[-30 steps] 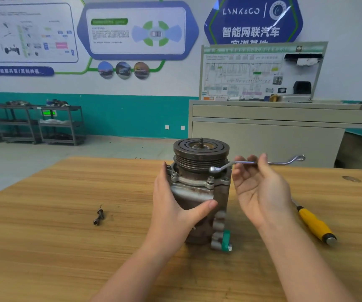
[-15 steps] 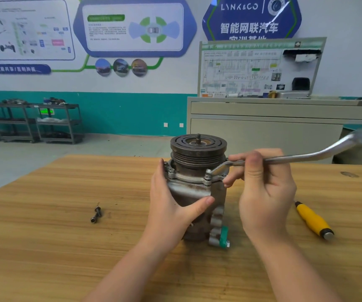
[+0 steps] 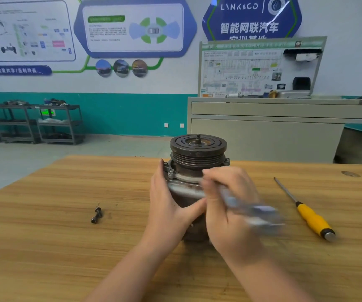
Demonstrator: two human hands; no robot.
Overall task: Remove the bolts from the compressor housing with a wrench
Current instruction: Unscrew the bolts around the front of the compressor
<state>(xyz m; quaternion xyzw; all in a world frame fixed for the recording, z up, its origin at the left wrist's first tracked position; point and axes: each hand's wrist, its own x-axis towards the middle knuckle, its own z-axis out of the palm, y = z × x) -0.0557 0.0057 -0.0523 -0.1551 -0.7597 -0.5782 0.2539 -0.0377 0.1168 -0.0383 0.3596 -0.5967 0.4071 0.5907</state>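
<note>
Now the compressor housing [image 3: 194,188] is gripped upright at mid-table by the left hand [image 3: 171,205], while the blurred wrench [image 3: 249,209] is clasped by the right hand [image 3: 230,205], hiding its head. 2 loose bolts [image 3: 96,215] are seen left, a yellow-handled screwdriver [image 3: 306,212] right, on the wooden table [image 3: 56,247]; a grey cabinet [image 3: 263,131] is seen behind.

We note an automotive training workshop; car-diagram wall posters [image 3: 132,29]; parts racks [image 3: 34,123]; wooden workbench [image 3: 45,247].
</note>
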